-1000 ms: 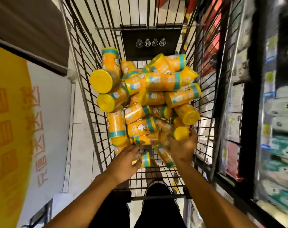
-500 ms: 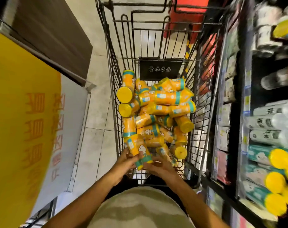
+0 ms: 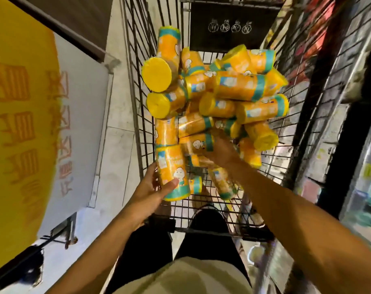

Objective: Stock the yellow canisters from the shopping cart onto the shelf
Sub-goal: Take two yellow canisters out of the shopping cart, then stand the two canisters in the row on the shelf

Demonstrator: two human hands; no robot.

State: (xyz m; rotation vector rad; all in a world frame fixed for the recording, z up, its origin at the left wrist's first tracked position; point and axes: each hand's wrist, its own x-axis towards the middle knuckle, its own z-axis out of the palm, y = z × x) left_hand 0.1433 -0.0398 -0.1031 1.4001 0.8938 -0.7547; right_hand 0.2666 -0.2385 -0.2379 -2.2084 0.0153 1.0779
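Note:
A wire shopping cart (image 3: 138,107) in front of me holds a jumbled pile of several yellow canisters (image 3: 235,90) with teal bands and yellow lids. My left hand (image 3: 148,194) grips one canister (image 3: 171,170) at the pile's near left, thumb across its front, holding it almost upright. My right hand (image 3: 221,154) reaches into the near middle of the pile and lies against a canister (image 3: 198,143). Its fingers are blurred and hidden among the canisters. The shelf (image 3: 362,166) runs along the right edge, blurred.
A big yellow and white sign (image 3: 21,124) stands close on the left over a tiled floor (image 3: 116,149). A black placard (image 3: 231,24) hangs on the cart's far wall. My legs (image 3: 207,225) stand against the cart's near end.
Both hands held one canister at the pile's near edge. Now my left hand alone holds it and my right hand has moved up into the pile. The view has come closer to the cart.

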